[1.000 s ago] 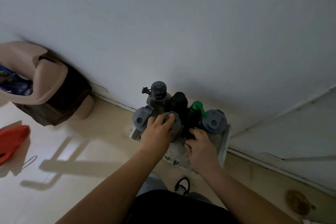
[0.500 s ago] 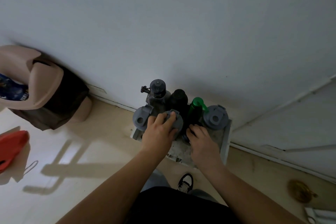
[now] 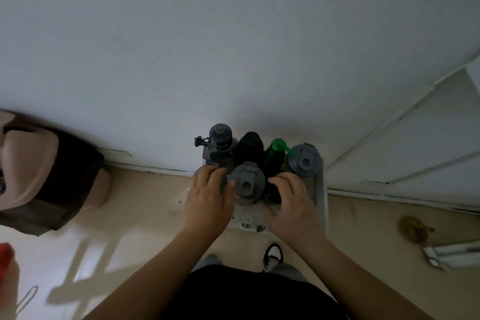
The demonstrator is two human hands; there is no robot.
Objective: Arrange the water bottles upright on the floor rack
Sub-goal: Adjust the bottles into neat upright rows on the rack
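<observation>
Several water bottles stand upright, packed together on a white floor rack [image 3: 321,197] against the wall. At the back are a dark grey-capped bottle [image 3: 220,134], a black bottle [image 3: 250,145] and a green bottle [image 3: 277,151]. A grey flip-lid bottle [image 3: 304,161] stands at the right and another grey flip-lid bottle [image 3: 248,182] at the front middle. My left hand [image 3: 207,200] is draped over the lid of the leftmost grey-lidded bottle [image 3: 211,165], mostly hiding it. My right hand [image 3: 292,206] curls around a low dark bottle [image 3: 273,191] at the front.
A tan and brown swing-lid bin [image 3: 49,176] stands at the left against the wall. A red object [image 3: 5,254] lies at the left edge. A white door [image 3: 415,153] is to the right, with a brass doorstop [image 3: 413,228] and a white bracket [image 3: 452,254] on the floor. My shoe [image 3: 272,254] is just in front of the rack.
My left hand has left the middle grey-lidded bottle and shifted left onto the leftmost one. My right hand stays on the low dark bottle. The camera has tilted slightly.
</observation>
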